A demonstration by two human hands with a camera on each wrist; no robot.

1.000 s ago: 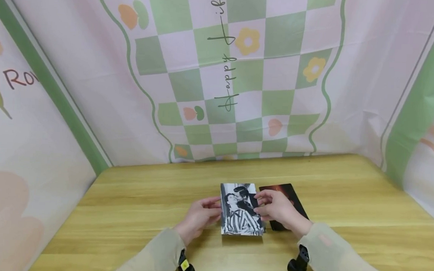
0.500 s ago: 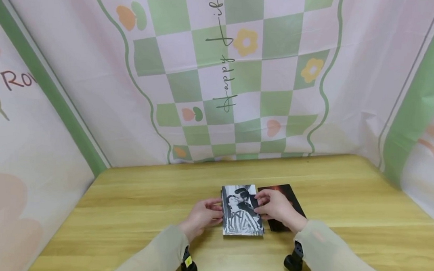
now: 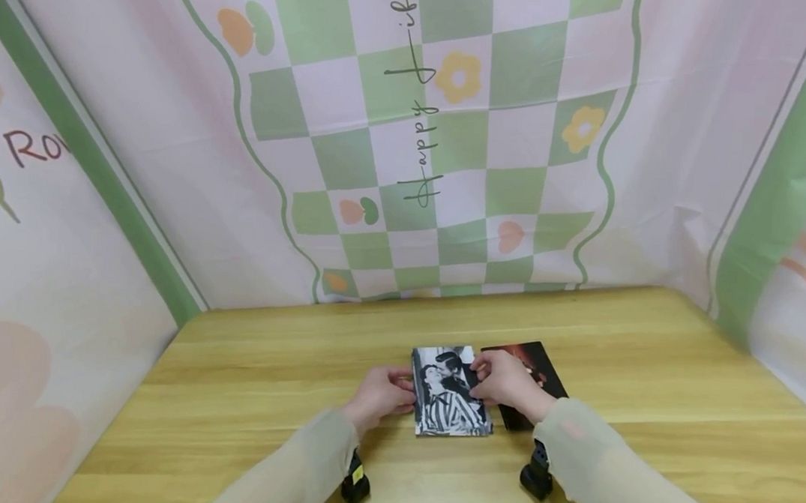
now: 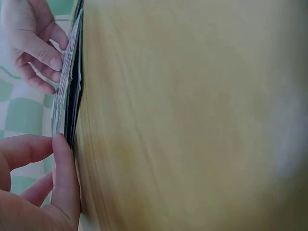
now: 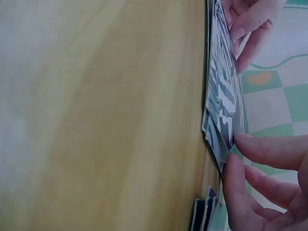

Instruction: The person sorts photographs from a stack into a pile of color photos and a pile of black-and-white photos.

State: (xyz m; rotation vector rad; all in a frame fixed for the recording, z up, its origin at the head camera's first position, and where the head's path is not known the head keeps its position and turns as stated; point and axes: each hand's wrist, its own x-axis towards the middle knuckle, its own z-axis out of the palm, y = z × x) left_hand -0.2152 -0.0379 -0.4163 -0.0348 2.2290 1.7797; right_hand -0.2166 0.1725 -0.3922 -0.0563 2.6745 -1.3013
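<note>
Setting: wooden table [image 3: 248,395] enclosed on three sides by a pink and green checked cloth backdrop [image 3: 449,133] printed with flowers and the script "Happy life".
Central item: black-and-white photo card [image 3: 451,395] showing a couple, one figure in a striped shirt; it lies near the middle of the table, held between both hands.
Stack: the left wrist view shows the card as the top of a thin stack of cards [image 4: 70,91] seen edge-on, its lower layers dark; how many cards it holds cannot be told.
Left hand [image 3: 382,393]: at the left edge of the card, fingers curled, fingertips pinching the stack's edge.
Right hand [image 3: 505,383]: at the card's right edge, toward the upper corner; fingertips [image 5: 240,139] pinch that edge, which is raised slightly off the wood in the right wrist view.
Second card: dark reddish photo card [image 3: 533,366] flat on the table just right of the first, partly covered by the right hand.
Sleeves: both forearms wear pale beige sleeves [image 3: 589,470].
Wrist units: black camera mount [image 3: 533,476] under the right wrist; another black mount with a yellow mark [image 3: 355,483] under the left.
</note>
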